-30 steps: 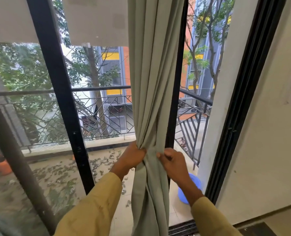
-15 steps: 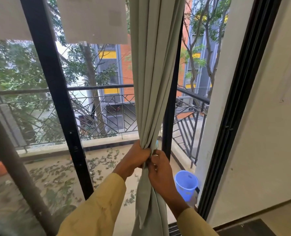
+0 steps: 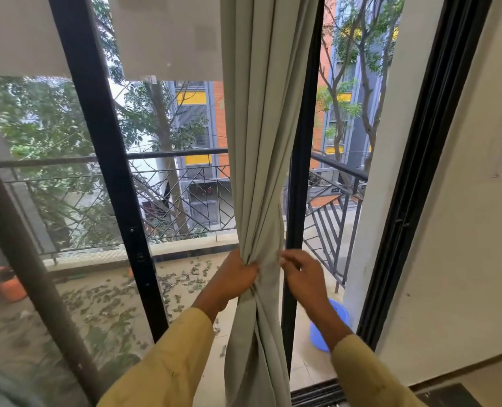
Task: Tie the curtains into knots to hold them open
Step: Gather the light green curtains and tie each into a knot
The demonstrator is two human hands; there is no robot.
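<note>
A pale grey-green curtain hangs from the top centre in front of the black sliding-door frame. It is bunched together at waist height. My left hand grips the gathered folds from the left, fingers wrapped into the cloth. Just to the right, at the same height, my right hand has its fingertips curled at the curtain's right edge and seems to pinch the outer fold. Below my hands the curtain falls in twisted folds to the floor. No knot is visible.
Black vertical door frames stand left and right of the curtain. Beyond the glass are a balcony railing and a floor strewn with leaves. A blue bucket sits low behind my right wrist. A white wall is on the right.
My right hand has moved away from my left, from a tight grip on the bunch out to the curtain's right edge. The left hand keeps its grip.
</note>
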